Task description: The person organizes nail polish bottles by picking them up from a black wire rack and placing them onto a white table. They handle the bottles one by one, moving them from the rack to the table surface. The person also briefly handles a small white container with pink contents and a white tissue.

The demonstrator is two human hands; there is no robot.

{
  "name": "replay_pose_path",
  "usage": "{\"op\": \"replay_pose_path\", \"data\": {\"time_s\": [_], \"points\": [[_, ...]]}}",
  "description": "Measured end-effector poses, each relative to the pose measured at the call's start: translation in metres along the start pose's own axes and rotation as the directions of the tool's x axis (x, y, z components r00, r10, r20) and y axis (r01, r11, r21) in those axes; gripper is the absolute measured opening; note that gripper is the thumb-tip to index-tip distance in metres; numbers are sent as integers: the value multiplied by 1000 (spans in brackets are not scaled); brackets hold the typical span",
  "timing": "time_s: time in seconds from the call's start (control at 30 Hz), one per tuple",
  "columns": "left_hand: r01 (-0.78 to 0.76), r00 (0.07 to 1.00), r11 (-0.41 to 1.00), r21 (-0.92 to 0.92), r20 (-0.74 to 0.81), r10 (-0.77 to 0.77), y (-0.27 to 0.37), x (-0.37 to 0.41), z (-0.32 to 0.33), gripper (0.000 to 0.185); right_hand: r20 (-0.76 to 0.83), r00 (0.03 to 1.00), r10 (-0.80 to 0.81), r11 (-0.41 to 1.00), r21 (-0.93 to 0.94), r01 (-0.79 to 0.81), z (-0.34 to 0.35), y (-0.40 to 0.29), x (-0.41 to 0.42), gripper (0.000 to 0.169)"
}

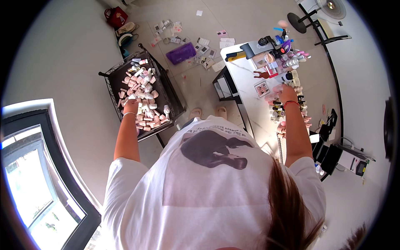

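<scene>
My left hand [131, 106] is down among many pink and white nail polish bottles [147, 90], heaped on the top of a dark metal cart [160, 72]. A pale bottle or cap [132, 97] shows by its fingertips; whether it is gripped is unclear. My right hand [288, 93] reaches over the white marbled table [247, 90], beside pale pink pieces [277, 88]. Its fingers are too small and partly hidden to tell whether they hold anything. Under and beside that forearm stand small bottles with black caps [276, 108]. A card with nail samples [262, 89] lies to the left of this hand.
Jars, brushes and cosmetics crowd the table's far end, with a black-lidded container [286, 77] near my right hand. On the floor lie a purple package [181, 53] and scattered small packets [203, 50]. A fan [298, 23] stands far right; a window [37, 178] is at left.
</scene>
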State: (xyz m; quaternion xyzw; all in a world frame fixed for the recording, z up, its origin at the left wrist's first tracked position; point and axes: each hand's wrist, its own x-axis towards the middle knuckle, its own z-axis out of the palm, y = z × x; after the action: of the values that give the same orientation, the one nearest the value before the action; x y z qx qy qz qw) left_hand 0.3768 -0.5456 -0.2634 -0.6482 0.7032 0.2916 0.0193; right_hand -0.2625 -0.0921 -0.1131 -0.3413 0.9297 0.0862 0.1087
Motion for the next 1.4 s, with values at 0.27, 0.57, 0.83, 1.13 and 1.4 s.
{"op": "replay_pose_path", "data": {"time_s": [0.27,0.57,0.83,1.13,1.4], "points": [[0,991,1000,-15,-133,-2,-40,-4,-21,28,-110,993,50,998,50,-45,7,4,-6,30],[-75,997,997,26,-6,75,-62,-51,-33,27,-20,997,74,997,-28,-75,14,8,11,23],[-23,998,999,-25,-52,22,-69,-74,-21,27,47,994,100,986,-140,-92,13,11,25,22],[-331,942,929,167,114,315,-37,-83,-15,33,68,997,39,999,-16,-38,6,9,21,26],[-240,969,811,534,178,170,-8,-79,-18,18,-239,970,52,991,131,-21,-19,-24,-5,30]]}}
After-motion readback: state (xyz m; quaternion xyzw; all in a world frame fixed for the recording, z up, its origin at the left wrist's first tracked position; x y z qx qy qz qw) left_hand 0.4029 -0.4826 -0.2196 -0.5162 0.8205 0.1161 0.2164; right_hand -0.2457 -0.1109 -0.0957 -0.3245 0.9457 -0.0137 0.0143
